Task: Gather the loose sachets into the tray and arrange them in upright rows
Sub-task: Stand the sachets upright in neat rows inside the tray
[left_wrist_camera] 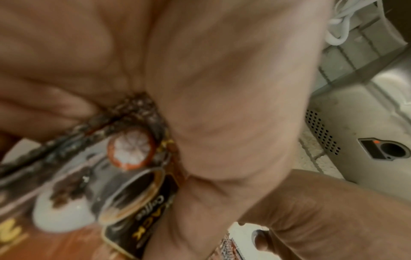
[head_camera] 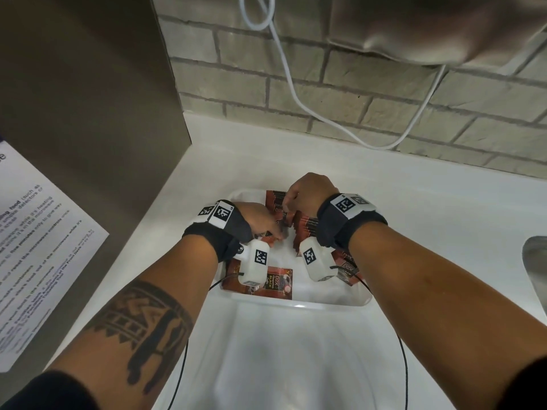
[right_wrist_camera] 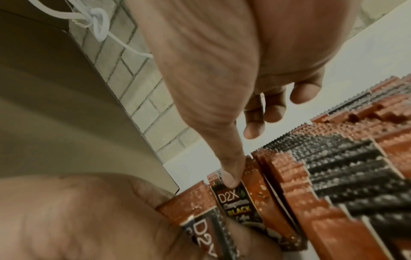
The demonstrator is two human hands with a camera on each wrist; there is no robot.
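Brown sachets [head_camera: 305, 224] partly hidden beneath both hands, grips unclear.

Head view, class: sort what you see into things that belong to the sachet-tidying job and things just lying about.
Belongs to the job:
white tray
upright sachet row
flat sachet
left hand, gripping sachets
right hand, pinching a sachet

Just lying about:
white cable
printed notice
brick wall
sink edge
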